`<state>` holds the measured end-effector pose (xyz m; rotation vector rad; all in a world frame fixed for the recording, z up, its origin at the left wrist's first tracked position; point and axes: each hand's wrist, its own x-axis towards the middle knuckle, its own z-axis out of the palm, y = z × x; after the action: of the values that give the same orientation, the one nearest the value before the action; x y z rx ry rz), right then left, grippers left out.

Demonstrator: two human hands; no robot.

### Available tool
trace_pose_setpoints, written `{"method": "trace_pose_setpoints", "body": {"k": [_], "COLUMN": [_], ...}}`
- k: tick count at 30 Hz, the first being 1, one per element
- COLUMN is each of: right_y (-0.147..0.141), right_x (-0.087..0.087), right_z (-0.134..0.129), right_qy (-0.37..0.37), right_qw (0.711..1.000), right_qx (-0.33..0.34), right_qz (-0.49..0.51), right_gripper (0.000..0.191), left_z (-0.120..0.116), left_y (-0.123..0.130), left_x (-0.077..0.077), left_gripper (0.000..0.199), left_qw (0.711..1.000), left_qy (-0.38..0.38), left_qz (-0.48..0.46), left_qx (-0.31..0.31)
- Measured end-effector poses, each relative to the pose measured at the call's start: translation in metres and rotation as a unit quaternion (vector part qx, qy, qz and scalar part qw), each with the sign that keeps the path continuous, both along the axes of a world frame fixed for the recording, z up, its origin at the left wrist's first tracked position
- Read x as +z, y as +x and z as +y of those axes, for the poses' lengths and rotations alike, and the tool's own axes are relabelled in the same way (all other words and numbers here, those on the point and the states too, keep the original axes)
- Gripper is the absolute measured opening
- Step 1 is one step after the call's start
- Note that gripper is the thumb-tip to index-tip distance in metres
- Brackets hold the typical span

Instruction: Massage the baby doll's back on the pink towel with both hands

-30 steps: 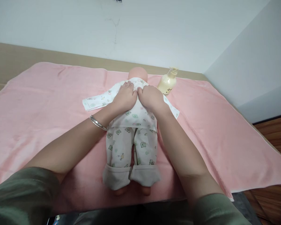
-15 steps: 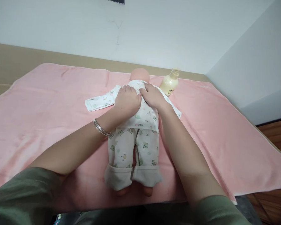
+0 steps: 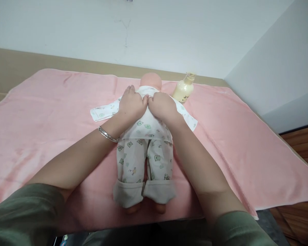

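A baby doll in white printed pyjamas lies on a pink blanket, its bare head (image 3: 151, 80) at the far end. No face shows. My left hand (image 3: 132, 104) rests on the left of the doll's upper back, fingers stretched forward and thumb pointing inward. My right hand (image 3: 163, 106) lies on the right of the upper back; its fingers are partly hidden beyond the knuckles. The two thumbs nearly meet at the middle of the pyjama top (image 3: 146, 126). Below it are the pyjama trousers (image 3: 136, 160), with rolled grey cuffs and the feet poking out.
A pale yellow pump bottle (image 3: 184, 90) stands right of the doll's head. The pink blanket (image 3: 53, 109) covers the table up to a beige edge (image 3: 92, 63) along the wall. Wooden furniture (image 3: 303, 147) shows at the right.
My hands have shifted slightly outward on the doll's upper back, and the right fingers now show less. The view has moved a little; doll and bottle have stayed in place.
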<state>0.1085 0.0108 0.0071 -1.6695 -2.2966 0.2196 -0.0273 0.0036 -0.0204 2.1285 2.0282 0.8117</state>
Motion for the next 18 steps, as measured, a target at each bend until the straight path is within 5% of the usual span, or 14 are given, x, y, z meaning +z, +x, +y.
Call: {"method": "trace_pose_setpoints", "body": {"k": [7,18], "right_y": [0.011,-0.009], "right_x": [-0.005,0.019], "right_z": [0.017,-0.022], "right_qy": [-0.008,-0.021], "right_qw": [0.998,0.999], "right_qx": [0.022,-0.028], "right_qz": [0.060,-0.017], "right_gripper": [0.051,0.024], "left_z": [-0.022,0.007], "left_y": [0.016,-0.007], "left_x": [0.013,0.006], "left_gripper": [0.057,0.070], "left_qw": [0.996,0.997], "left_qy": [-0.027,-0.070], "left_qz": [0.085,-0.002], "left_qx": [-0.007,-0.018]}}
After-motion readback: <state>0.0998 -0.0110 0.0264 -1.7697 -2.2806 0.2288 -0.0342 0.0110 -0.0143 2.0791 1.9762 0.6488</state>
